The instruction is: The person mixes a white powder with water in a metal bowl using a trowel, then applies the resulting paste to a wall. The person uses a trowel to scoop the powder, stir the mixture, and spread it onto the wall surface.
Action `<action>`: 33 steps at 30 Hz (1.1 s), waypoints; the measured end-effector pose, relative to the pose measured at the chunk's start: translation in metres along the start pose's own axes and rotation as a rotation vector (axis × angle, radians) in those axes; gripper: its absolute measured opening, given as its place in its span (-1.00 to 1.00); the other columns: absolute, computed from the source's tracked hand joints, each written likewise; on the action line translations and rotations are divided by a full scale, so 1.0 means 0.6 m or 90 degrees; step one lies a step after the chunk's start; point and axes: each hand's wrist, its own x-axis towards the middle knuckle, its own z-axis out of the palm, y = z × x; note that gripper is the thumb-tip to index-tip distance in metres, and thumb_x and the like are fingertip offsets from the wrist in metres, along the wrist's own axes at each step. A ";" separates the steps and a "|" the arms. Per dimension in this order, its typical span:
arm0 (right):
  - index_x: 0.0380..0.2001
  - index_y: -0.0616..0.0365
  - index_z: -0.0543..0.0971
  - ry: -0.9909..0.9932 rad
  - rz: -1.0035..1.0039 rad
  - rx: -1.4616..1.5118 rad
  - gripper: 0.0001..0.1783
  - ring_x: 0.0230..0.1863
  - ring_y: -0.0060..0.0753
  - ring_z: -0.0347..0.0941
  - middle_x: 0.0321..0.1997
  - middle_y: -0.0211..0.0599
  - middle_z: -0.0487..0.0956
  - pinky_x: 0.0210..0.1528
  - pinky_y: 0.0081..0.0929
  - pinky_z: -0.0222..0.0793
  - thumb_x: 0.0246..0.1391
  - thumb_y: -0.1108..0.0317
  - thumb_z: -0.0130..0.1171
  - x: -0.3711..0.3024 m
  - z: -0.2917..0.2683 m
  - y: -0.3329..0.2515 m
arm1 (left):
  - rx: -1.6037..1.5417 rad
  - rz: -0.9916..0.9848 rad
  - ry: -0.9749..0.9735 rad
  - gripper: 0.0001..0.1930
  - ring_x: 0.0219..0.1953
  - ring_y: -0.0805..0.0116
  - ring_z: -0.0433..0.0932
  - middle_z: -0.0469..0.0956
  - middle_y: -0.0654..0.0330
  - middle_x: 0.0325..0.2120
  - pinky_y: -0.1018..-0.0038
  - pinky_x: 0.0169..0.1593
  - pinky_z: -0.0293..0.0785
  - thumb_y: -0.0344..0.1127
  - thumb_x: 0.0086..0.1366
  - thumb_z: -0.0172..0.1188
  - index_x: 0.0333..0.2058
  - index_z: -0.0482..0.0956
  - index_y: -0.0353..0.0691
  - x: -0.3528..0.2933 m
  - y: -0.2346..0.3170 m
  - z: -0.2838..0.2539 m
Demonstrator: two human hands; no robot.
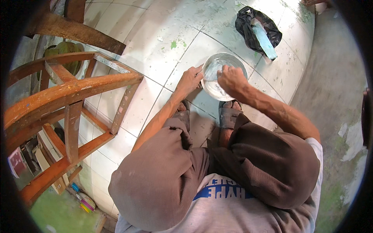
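Note:
A round pale metal pot (244, 69) stands on the tiled floor just ahead of my feet. Its inside is smeared white, and a whitish-grey substance (217, 72) lies in it. My left hand (190, 80) is closed on the pot's left side, by the rim. Over the pot's right half, my right hand (233, 80) is closed in a fist, turned downward. What the right fingers grip is hidden beneath the knuckles.
An orange-brown wooden ladder-like frame (74, 89) takes up the left side. A black plastic bag (248, 33) with a pale blue flat piece (265, 40) lies beyond the pot. My sandalled feet (230, 116) are close to the pot. A worn grey wall (334, 97) runs along the right.

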 end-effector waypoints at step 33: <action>-0.48 0.20 0.69 -0.176 -0.084 0.135 -0.87 -0.33 -0.10 0.69 -0.46 -0.01 0.67 -0.25 -0.19 0.58 0.03 0.45 0.17 -0.045 -0.058 0.132 | 0.009 -0.011 0.081 -0.51 -0.24 -0.06 0.60 0.50 -0.16 -0.24 0.16 -0.08 0.51 -0.28 0.32 0.03 0.20 0.42 -0.31 -0.015 0.027 0.014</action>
